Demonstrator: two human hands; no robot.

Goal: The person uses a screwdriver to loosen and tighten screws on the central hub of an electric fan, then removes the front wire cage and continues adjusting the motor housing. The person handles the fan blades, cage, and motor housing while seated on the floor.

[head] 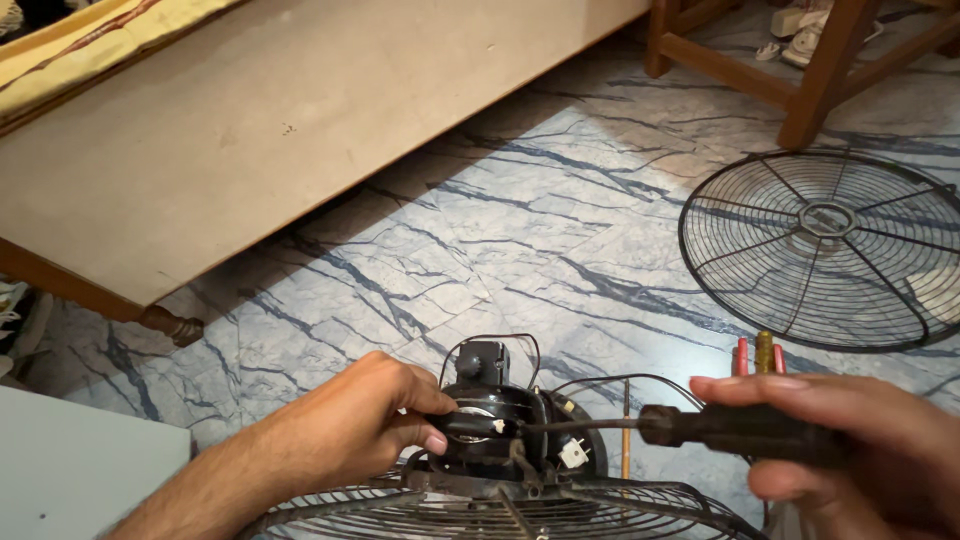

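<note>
With the fan motor low on the marble floor, left hand pinching its housing and right hand fisted round a screwdriver, the tip could slip and nick the wires.

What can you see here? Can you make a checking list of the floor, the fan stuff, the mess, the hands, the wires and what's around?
Surface: marble-patterned floor, blue-grey veins.
Job's things: black fan motor on wire guard; screwdriver tip at the motor.
Clutter: loose fan grille lying flat; red and yellow tool handles.
Grippers: left hand grips the motor; right hand holds the screwdriver.
Cables: thin black wires loop from the motor.
Surroundings: wooden bed frame; wooden chair legs.
</note>
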